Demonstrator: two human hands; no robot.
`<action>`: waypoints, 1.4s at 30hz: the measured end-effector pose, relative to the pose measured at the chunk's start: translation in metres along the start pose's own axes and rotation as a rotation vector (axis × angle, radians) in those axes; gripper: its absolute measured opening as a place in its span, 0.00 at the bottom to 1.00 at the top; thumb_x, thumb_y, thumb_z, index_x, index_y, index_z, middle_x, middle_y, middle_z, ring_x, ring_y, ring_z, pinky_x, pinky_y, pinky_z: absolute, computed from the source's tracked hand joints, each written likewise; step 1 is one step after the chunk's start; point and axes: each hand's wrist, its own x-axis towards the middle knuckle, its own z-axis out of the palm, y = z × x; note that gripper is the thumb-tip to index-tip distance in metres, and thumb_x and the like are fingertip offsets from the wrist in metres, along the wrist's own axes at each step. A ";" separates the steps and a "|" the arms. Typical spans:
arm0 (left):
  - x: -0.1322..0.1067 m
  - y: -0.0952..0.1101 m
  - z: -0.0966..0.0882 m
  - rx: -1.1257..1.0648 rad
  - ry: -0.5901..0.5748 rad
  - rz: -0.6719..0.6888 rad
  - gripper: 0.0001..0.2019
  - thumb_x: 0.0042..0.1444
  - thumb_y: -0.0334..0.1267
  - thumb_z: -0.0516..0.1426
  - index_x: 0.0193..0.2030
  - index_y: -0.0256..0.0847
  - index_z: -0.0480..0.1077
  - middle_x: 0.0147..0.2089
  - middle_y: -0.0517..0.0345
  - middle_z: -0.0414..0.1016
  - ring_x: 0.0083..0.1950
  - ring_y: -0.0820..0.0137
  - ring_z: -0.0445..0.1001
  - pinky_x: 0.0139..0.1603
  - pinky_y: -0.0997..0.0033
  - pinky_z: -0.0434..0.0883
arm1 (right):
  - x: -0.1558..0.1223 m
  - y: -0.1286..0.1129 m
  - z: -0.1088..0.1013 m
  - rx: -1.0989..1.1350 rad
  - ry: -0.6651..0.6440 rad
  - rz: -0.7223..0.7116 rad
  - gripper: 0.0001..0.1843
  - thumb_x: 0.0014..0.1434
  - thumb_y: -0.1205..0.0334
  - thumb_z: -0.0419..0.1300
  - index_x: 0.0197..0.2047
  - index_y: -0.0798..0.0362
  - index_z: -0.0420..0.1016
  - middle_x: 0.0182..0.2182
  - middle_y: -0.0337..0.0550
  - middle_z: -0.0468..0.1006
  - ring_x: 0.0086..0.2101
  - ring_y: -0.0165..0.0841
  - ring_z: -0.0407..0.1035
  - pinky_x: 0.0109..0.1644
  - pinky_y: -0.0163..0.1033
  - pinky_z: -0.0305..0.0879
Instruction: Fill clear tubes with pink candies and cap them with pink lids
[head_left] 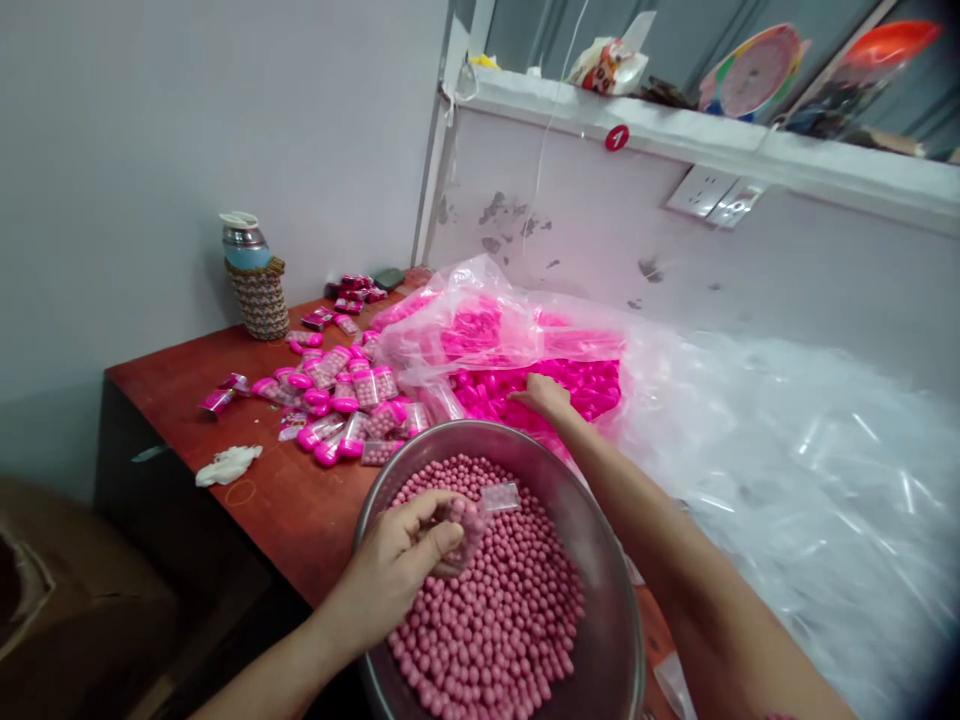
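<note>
My left hand point(409, 550) is closed around a small clear plastic bottle point(471, 530) filled with pink balls, held over a metal bowl point(626, 610). Loose pink balls point(487, 620) fill the bowl's bottom, and a clear empty-looking bottle point(500, 497) lies on them. Beyond the rim, my right hand point(546, 396) reaches into bright pink caps point(592, 385) in an open clear plastic bag point(480, 285). One of its digits stretches out to the left; the other fingers are partly hidden, and I see nothing held in them.
Filled bottles with pink caps point(349, 390) lie heaped left of the bag on the red table point(300, 520). A flask in a knitted cover point(256, 285), small wrapped packets point(356, 293) and a crumpled white tissue point(229, 466) are there too. Clear plastic bottles point(825, 500) are piled at right.
</note>
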 end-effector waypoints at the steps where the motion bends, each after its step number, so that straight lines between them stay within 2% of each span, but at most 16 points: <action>1: 0.001 0.000 -0.001 -0.070 0.016 -0.030 0.11 0.54 0.40 0.54 0.42 0.39 0.67 0.38 0.58 0.69 0.38 0.72 0.69 0.39 0.68 0.73 | 0.001 -0.001 0.001 -0.010 -0.006 -0.003 0.17 0.46 0.55 0.61 0.37 0.57 0.74 0.35 0.54 0.77 0.36 0.41 0.71 0.35 0.40 0.63; 5: 0.004 -0.001 -0.003 -0.248 0.069 -0.071 0.12 0.52 0.41 0.57 0.41 0.39 0.69 0.40 0.57 0.68 0.40 0.72 0.67 0.39 0.67 0.74 | -0.012 0.004 -0.010 0.001 0.047 -0.079 0.18 0.53 0.59 0.55 0.46 0.57 0.71 0.39 0.54 0.76 0.38 0.40 0.71 0.38 0.40 0.63; 8: 0.005 -0.002 -0.004 -0.301 0.082 -0.049 0.13 0.52 0.42 0.57 0.42 0.39 0.71 0.39 0.57 0.69 0.40 0.72 0.68 0.39 0.67 0.74 | -0.041 0.007 -0.031 0.030 0.114 -0.190 0.19 0.55 0.61 0.53 0.51 0.55 0.68 0.43 0.52 0.75 0.42 0.40 0.69 0.44 0.41 0.62; 11: 0.005 -0.004 -0.002 -0.269 0.081 -0.025 0.15 0.50 0.41 0.58 0.44 0.38 0.70 0.39 0.56 0.70 0.38 0.72 0.69 0.38 0.69 0.73 | -0.089 0.003 -0.054 0.143 0.154 -0.468 0.17 0.56 0.61 0.54 0.49 0.54 0.70 0.41 0.50 0.74 0.38 0.38 0.69 0.43 0.40 0.63; 13: 0.005 -0.006 0.000 -0.224 0.077 -0.020 0.16 0.48 0.40 0.60 0.44 0.36 0.70 0.37 0.56 0.70 0.34 0.74 0.70 0.37 0.71 0.72 | -0.125 -0.005 -0.067 0.253 0.057 -0.667 0.15 0.57 0.60 0.53 0.46 0.52 0.72 0.40 0.48 0.74 0.38 0.37 0.69 0.41 0.40 0.64; 14: 0.005 -0.007 0.001 -0.203 0.074 -0.017 0.17 0.46 0.39 0.61 0.44 0.36 0.69 0.37 0.57 0.70 0.33 0.75 0.70 0.37 0.72 0.72 | -0.142 -0.009 -0.071 0.318 -0.031 -0.738 0.15 0.58 0.59 0.53 0.47 0.52 0.71 0.40 0.48 0.74 0.39 0.37 0.69 0.41 0.39 0.64; 17: 0.003 -0.009 0.003 -0.148 0.074 0.016 0.17 0.47 0.38 0.60 0.44 0.34 0.69 0.37 0.56 0.70 0.34 0.74 0.71 0.38 0.70 0.71 | -0.183 -0.021 -0.076 0.557 -0.169 -0.732 0.13 0.57 0.57 0.55 0.45 0.51 0.71 0.38 0.44 0.75 0.38 0.34 0.69 0.41 0.37 0.65; 20: 0.001 -0.012 0.003 -0.015 0.069 0.078 0.15 0.50 0.38 0.58 0.44 0.34 0.69 0.40 0.53 0.70 0.38 0.70 0.70 0.41 0.69 0.70 | -0.202 -0.025 -0.068 0.782 -0.164 -0.625 0.13 0.55 0.56 0.57 0.43 0.52 0.69 0.37 0.43 0.74 0.38 0.34 0.69 0.41 0.37 0.66; 22: -0.001 -0.013 0.003 0.070 0.066 0.115 0.14 0.50 0.38 0.57 0.43 0.34 0.70 0.41 0.52 0.70 0.39 0.69 0.70 0.41 0.69 0.69 | -0.207 -0.024 -0.060 0.848 -0.131 -0.578 0.12 0.55 0.58 0.57 0.43 0.52 0.67 0.36 0.42 0.74 0.37 0.33 0.69 0.41 0.37 0.65; 24: -0.002 -0.013 0.003 0.084 0.064 0.134 0.14 0.51 0.38 0.56 0.44 0.33 0.70 0.40 0.52 0.71 0.37 0.70 0.70 0.40 0.70 0.69 | -0.210 -0.023 -0.056 0.798 -0.079 -0.565 0.11 0.55 0.59 0.57 0.42 0.52 0.67 0.34 0.41 0.73 0.35 0.32 0.68 0.39 0.37 0.65; 26: -0.003 -0.013 0.004 0.078 0.059 0.152 0.14 0.51 0.37 0.56 0.43 0.32 0.70 0.37 0.53 0.72 0.35 0.71 0.70 0.38 0.71 0.69 | -0.213 -0.022 -0.058 0.696 -0.060 -0.616 0.15 0.54 0.61 0.57 0.46 0.52 0.65 0.35 0.42 0.72 0.34 0.31 0.67 0.39 0.37 0.64; 29: -0.004 -0.011 0.005 0.148 0.025 0.197 0.13 0.52 0.37 0.56 0.43 0.33 0.71 0.37 0.54 0.73 0.36 0.71 0.70 0.38 0.72 0.68 | -0.219 -0.024 -0.067 0.543 -0.135 -0.798 0.24 0.54 0.66 0.55 0.55 0.50 0.60 0.40 0.44 0.71 0.36 0.32 0.66 0.40 0.37 0.63; 32: -0.006 -0.009 0.005 0.252 -0.017 0.218 0.13 0.53 0.35 0.54 0.44 0.34 0.72 0.38 0.54 0.74 0.38 0.69 0.70 0.40 0.72 0.67 | -0.223 -0.027 -0.074 0.394 -0.206 -0.934 0.24 0.53 0.70 0.53 0.55 0.49 0.61 0.41 0.45 0.71 0.39 0.34 0.66 0.42 0.39 0.63; 35: -0.009 -0.007 0.005 0.380 -0.002 0.243 0.12 0.54 0.35 0.53 0.43 0.36 0.73 0.37 0.55 0.75 0.39 0.68 0.71 0.40 0.72 0.67 | -0.225 -0.029 -0.075 0.283 -0.253 -0.948 0.25 0.53 0.71 0.52 0.55 0.51 0.59 0.43 0.47 0.71 0.40 0.35 0.67 0.42 0.39 0.63; 40: -0.014 -0.006 0.010 0.693 0.030 0.333 0.11 0.56 0.35 0.51 0.38 0.39 0.74 0.33 0.57 0.77 0.35 0.70 0.72 0.38 0.74 0.65 | -0.230 -0.033 -0.070 -0.035 -0.278 -0.904 0.26 0.50 0.73 0.51 0.53 0.50 0.60 0.39 0.47 0.73 0.33 0.35 0.69 0.32 0.36 0.60; 42: -0.014 -0.006 0.011 0.762 0.062 0.339 0.10 0.56 0.34 0.51 0.38 0.39 0.74 0.33 0.57 0.77 0.35 0.69 0.72 0.38 0.73 0.65 | -0.231 -0.030 -0.069 -0.081 -0.270 -0.888 0.24 0.49 0.73 0.51 0.51 0.50 0.62 0.38 0.46 0.74 0.31 0.35 0.70 0.30 0.35 0.59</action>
